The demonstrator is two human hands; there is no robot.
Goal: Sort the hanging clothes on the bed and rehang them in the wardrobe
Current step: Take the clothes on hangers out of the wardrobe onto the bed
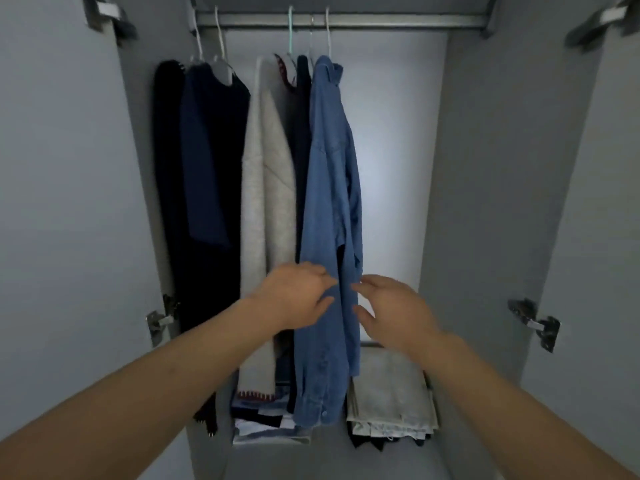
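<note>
We see the denim shirt [329, 216] hanging on the wardrobe rail [346, 20], rightmost of the row, long axis vertical, collar up, hem down. Left hand [294, 292] at its near left edge, fingers loosely spread, fingertips touching the cloth, no grip. Right hand [391, 306] just right of the shirt, fingers relaxed and spread; contact unclear. To the left hang a grey cardigan [266, 188] and dark garments [204, 168]. Folded clothes [391, 400] lie stacked below.

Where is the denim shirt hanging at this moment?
The denim shirt hangs on the rail, rightmost of the clothes, beside a dark garment. The left hand and right hand flank its lower part.
</note>
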